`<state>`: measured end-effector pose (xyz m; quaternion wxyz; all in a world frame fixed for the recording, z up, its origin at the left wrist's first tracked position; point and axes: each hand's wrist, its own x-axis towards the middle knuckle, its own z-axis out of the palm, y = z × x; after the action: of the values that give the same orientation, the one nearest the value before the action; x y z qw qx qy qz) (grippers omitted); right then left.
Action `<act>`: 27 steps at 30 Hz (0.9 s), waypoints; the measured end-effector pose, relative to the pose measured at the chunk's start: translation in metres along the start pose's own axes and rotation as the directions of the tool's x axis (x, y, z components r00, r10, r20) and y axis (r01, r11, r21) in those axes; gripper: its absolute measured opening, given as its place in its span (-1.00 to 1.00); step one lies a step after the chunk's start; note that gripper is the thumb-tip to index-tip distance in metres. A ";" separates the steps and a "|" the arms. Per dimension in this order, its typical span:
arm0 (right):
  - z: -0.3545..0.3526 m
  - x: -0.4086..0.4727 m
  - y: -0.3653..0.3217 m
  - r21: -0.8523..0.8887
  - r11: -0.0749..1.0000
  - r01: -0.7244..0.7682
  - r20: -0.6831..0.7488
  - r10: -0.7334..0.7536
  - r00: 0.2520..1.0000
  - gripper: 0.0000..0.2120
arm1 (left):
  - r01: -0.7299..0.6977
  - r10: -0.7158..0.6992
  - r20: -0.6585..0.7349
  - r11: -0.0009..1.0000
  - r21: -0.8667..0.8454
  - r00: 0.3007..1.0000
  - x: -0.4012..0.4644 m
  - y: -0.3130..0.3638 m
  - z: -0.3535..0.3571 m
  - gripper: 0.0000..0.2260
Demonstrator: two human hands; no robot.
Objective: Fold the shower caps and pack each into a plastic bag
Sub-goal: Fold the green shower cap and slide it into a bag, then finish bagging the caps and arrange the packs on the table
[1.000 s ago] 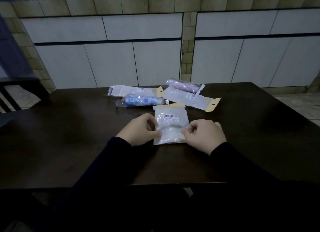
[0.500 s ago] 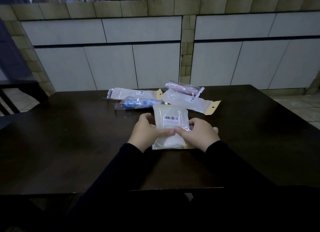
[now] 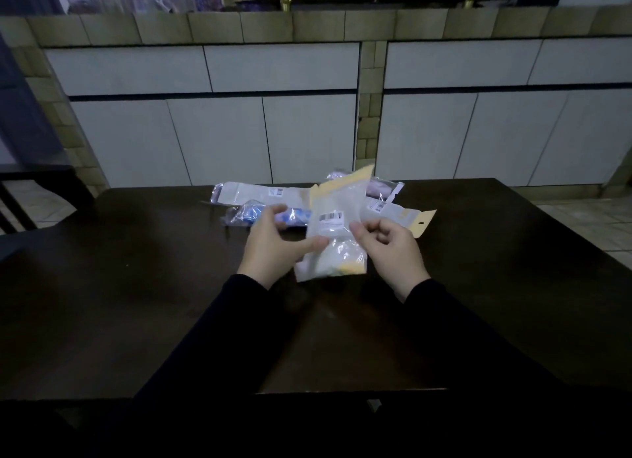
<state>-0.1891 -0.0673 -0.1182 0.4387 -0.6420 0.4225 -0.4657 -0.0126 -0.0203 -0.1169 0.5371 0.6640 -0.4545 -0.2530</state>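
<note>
A dark wooden table point(image 3: 136, 286) fills most of the room in front of me, pushed up toward a run of pale cabinet doors point(image 3: 219, 139) under a tiled ledge. At the table's far middle lies a small heap of packs: a long flat bag point(image 3: 260, 193) that looks white inside, a bag with a blue cap point(image 3: 253, 215) rolled up in it, a bag with something purplish point(image 3: 379, 187) behind, and another flat bag with a yellow hanger tab point(image 3: 407, 218) sticking out to the right. Whether the two flat ones hold caps I cannot tell in this dim light.

Just in front of that heap the person holds one more plastic bag point(image 3: 333, 228) lifted off the table, yellow header up, with a white shower cap bunched in its lower half. The left hand point(image 3: 277, 249) grips the bag's left edge, thumb pressed across the front. The right hand point(image 3: 393, 249) sits at the right edge with fingers curled; it seems to pinch the film, though I can't be sure it has contact.

By my reckoning this cap is folded and in; sealing it and setting it with the others remains.
</note>
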 end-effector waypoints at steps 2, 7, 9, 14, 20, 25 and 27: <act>0.005 0.006 -0.002 0.035 0.998 0.047 -0.007 -0.047 0.999 -0.91 | -0.162 0.174 -0.085 0.977 0.139 0.981 0.000 0.008 0.008 -0.55; 0.013 0.015 -0.007 0.214 0.975 0.066 0.110 -0.091 0.990 -0.68 | -0.068 0.093 0.091 0.968 -0.242 0.992 -0.005 0.014 0.030 -0.56; 0.014 0.017 -0.008 0.200 0.975 0.095 0.130 -0.123 0.984 -0.75 | 0.006 0.040 0.092 0.890 -0.456 0.995 0.002 0.009 0.026 -0.60; 0.019 0.031 0.002 -0.025 1.000 -0.003 0.110 0.006 0.994 -0.53 | 0.127 -0.025 0.164 0.751 -0.647 0.986 0.013 0.003 0.013 -0.48; 0.015 0.037 0.005 0.289 0.931 -0.224 0.242 0.155 0.958 -0.41 | 0.120 -0.011 0.182 0.790 -0.601 0.983 0.019 -0.004 0.013 -0.79; 0.005 0.042 0.008 0.140 0.973 -0.185 0.160 0.162 0.974 -0.37 | 0.045 0.002 0.125 0.929 -0.368 0.992 0.039 -0.012 0.014 -0.67; 0.002 0.043 0.007 0.075 0.984 -0.164 0.134 0.153 0.979 -0.37 | -0.148 0.148 -0.011 0.983 -0.107 0.989 0.048 -0.016 0.011 -0.78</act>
<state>-0.1793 -0.1096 -0.1160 0.5275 -0.6153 0.4232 -0.4050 0.0057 -0.0678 -0.1281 0.5902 0.5990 -0.4874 -0.2353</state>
